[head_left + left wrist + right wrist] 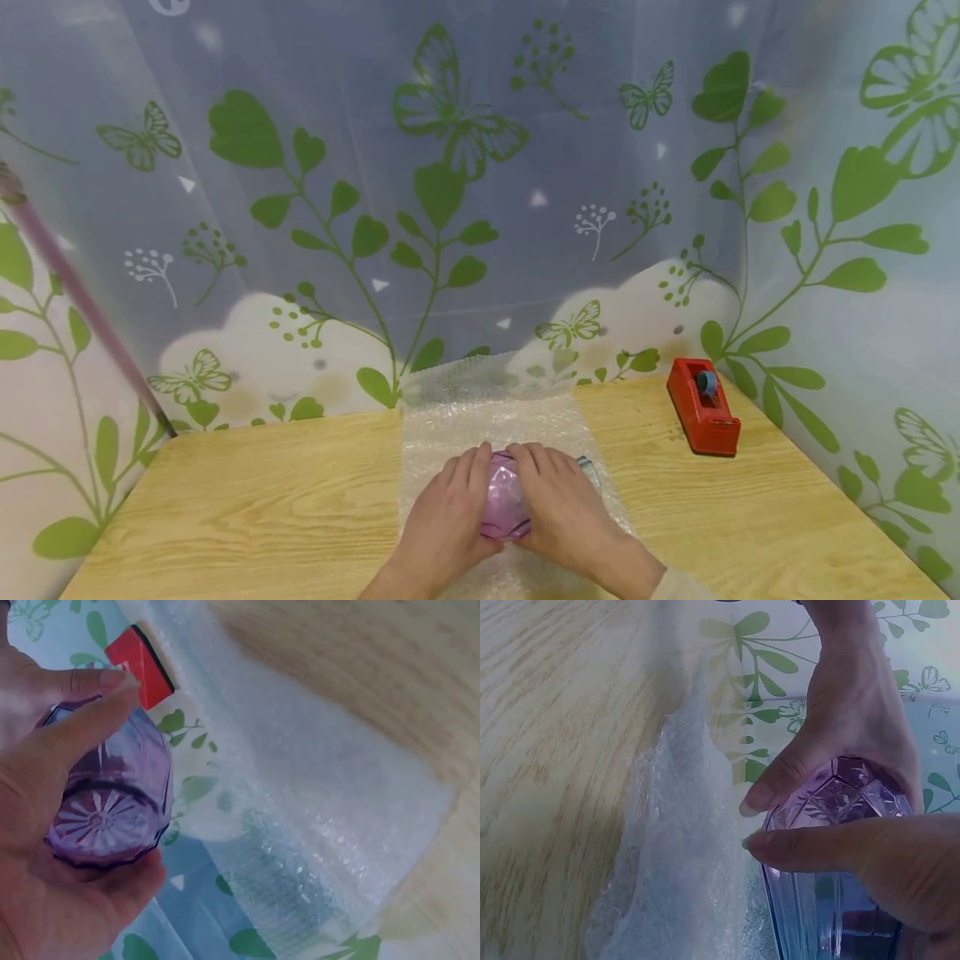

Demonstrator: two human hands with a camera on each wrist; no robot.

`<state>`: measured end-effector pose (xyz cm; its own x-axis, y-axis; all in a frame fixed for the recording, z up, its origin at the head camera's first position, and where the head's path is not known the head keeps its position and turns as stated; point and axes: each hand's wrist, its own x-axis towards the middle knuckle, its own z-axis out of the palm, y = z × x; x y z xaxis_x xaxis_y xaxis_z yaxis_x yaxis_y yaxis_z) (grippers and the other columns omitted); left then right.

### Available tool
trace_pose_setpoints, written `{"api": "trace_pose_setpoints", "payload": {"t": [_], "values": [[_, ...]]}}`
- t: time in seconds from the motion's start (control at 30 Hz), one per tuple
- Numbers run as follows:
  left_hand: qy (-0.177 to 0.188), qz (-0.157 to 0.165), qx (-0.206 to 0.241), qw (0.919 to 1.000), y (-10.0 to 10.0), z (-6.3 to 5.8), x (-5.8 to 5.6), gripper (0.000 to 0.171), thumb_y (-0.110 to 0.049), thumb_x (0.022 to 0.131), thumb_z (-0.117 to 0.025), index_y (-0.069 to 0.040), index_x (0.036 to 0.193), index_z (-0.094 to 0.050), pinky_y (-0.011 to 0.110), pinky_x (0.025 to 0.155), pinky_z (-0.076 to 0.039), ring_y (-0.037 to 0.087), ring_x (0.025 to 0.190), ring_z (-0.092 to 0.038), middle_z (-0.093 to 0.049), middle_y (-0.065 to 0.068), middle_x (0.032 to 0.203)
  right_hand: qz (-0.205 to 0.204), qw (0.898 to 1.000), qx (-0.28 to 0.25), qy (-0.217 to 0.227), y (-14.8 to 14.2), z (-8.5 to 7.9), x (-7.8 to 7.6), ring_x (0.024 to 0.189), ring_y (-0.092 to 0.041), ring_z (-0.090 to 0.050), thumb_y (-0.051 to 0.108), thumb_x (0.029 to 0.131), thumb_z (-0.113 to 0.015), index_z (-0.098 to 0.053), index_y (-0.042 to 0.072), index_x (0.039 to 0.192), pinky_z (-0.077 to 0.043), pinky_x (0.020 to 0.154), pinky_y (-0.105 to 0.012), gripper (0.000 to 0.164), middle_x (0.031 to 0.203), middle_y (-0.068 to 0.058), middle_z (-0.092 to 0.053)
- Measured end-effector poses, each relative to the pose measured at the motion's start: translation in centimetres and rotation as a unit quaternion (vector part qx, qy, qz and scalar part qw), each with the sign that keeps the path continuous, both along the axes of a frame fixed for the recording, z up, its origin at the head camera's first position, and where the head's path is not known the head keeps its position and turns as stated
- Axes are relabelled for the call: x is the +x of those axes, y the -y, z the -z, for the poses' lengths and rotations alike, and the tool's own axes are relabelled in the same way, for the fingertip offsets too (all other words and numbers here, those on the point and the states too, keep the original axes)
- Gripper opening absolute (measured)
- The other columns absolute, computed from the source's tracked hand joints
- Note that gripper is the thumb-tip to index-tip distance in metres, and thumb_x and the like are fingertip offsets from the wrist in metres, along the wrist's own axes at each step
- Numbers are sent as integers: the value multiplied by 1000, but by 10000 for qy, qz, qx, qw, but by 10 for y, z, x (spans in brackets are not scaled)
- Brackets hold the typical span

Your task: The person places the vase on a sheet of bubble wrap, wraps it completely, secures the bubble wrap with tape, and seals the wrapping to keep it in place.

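Both hands hold a faceted glass (505,500) over a sheet of bubble wrap (483,417). The glass is clear purple at its base and turns blue toward the other end. My left hand (442,518) grips its left side, and my right hand (562,510) curls round its right side. In the left wrist view, the glass (112,817) shows a starburst pattern on its base. Up close in the right wrist view, the thumbs lie near each other across the glass (810,900). The fingers hide much of its sides.
A red tape dispenser (703,408) stands on the wooden table (285,492) at the right. Leaf-and-butterfly curtains (480,208) hang behind and on both sides. At the left, a thin pink pole (82,292) slants down toward the table's corner.
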<state>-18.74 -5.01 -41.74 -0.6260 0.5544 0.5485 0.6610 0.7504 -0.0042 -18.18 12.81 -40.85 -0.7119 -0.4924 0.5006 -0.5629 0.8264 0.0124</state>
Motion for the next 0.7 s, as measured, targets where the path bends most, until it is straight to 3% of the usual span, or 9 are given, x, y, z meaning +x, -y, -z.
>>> {"api": "trace_pose_setpoints", "payload": {"t": [0.17, 0.43, 0.7], "values": [[538, 197, 88, 9983, 3, -8, 4, 108, -44, 52, -90, 9, 131, -39, 37, 88, -49, 29, 102, -55, -53, 19, 115, -83, 9999, 15, 151, -2, -3, 1, 105, -28, -54, 39, 47, -92, -46, 1, 126, -44, 92, -43, 98, 114, -13, -55], [577, -60, -31, 9983, 4, -6, 8, 97, -42, 53, -89, 8, 123, -45, 33, 79, -52, 25, 94, -57, -56, 15, 106, -57, 9988, 324, 362, 0, -2, 7, 107, -29, -53, 42, 51, -90, -46, 1, 127, -43, 93, -44, 97, 116, -13, -53], [610, -1, -89, 9981, 4, 4, 11, 92, -43, 53, -88, 4, 119, -45, 31, 74, -52, 23, 89, -55, -54, 12, 102, 4, 9979, 405, 503, 0, 6, 13, 109, -29, -52, 38, 52, -91, -43, 2, 131, -43, 94, -44, 99, 118, -13, -52]]}}
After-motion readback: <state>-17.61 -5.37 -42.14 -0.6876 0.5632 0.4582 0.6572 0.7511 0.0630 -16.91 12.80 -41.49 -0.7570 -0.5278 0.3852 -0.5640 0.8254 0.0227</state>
